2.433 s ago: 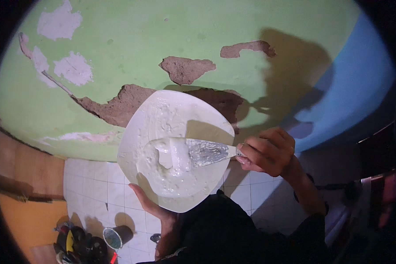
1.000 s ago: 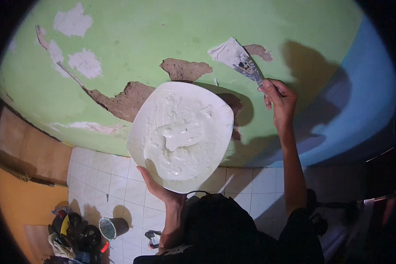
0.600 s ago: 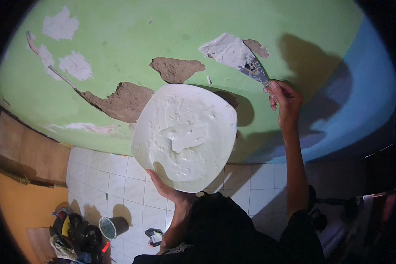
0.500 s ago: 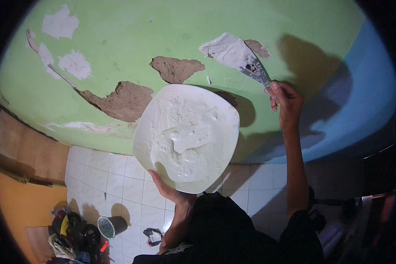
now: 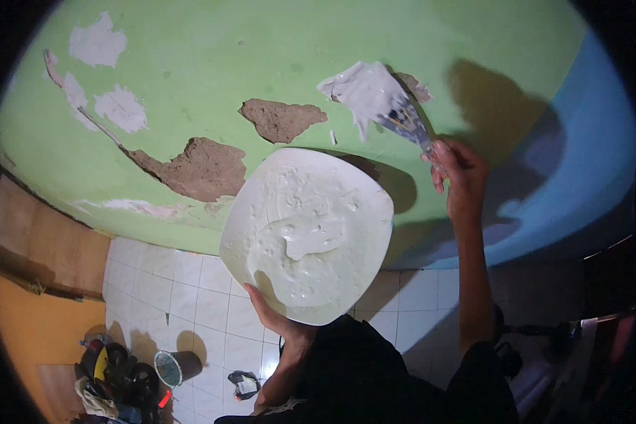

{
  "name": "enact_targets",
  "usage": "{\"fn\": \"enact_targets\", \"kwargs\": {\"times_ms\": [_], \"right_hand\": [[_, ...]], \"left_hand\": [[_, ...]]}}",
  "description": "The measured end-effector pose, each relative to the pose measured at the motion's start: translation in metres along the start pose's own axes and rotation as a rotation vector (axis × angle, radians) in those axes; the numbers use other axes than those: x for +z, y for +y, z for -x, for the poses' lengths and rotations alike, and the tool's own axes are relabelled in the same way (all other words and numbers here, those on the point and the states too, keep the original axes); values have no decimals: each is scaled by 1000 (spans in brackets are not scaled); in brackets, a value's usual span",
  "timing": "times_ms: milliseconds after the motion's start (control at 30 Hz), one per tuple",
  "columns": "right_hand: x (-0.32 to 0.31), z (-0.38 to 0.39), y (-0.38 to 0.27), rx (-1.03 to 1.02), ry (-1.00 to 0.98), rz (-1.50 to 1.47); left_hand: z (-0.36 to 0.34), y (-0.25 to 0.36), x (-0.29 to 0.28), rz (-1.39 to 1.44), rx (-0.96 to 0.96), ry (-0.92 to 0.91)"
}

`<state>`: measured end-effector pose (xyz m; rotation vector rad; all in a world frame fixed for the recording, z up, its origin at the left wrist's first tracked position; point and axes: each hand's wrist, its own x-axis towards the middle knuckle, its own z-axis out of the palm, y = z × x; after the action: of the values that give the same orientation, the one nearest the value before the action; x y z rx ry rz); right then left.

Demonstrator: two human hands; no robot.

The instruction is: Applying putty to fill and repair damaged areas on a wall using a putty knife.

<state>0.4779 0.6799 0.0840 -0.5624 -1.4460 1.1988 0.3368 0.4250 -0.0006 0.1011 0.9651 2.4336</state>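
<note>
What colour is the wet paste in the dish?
White; the paste shows best in the head view, the only one here.

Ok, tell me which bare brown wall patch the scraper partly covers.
The upper right one, its brown showing beside the scraper. The middle patch, the large left one and the brown behind the dish are all clear of it.

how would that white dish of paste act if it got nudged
The white dish would probably tip fairly easily, since the left hand shows only at its lower-left edge. The white paste likely oozes rather than splashes, as ridges and lumps stand in it. The dish itself looks stiff, its rim unsagging.
</note>
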Motion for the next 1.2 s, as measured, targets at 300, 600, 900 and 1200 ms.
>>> {"fn": "enact_targets", "kwargs": {"times_ms": [300,600,900,1200], "right_hand": [[11,-38,-56,-61,-104,370],[-2,-18,-65,-61,-182,484],[-1,-36,-78,-80,-204,564],[-36,-43,-89,-127,-93,622]], "left_hand": [[7,-18,12,5,-37,9],[13,-22,17,34,-48,8],[38,-27,39,82,-65,12],[44,-33,32,9,-236,-151]]}}
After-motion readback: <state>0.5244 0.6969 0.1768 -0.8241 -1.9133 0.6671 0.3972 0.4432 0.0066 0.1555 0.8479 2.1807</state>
